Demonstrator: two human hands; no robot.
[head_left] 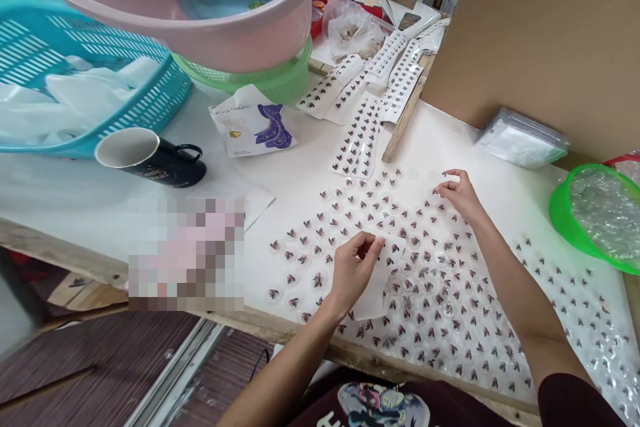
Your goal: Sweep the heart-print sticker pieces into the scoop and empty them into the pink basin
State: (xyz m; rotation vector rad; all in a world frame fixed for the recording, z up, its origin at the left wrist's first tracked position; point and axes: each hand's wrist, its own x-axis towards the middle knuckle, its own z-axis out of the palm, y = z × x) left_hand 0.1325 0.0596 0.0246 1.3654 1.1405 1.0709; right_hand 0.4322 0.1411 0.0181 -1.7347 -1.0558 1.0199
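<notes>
– Left hand [353, 270] pinches the top edge of a white sticker sheet [374, 297], lifted off the counter [300, 173] near its front edge. Why lifted?
– Probably keeps it off the clear dots [430, 293] laid out underneath. Right hand [460, 195] hovers mid-counter, fingertips nearly closed; can't tell if they're holding one.

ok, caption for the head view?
Left hand holds a white sticker strip; right hand reaches among rows of small stickers on the table.
</notes>
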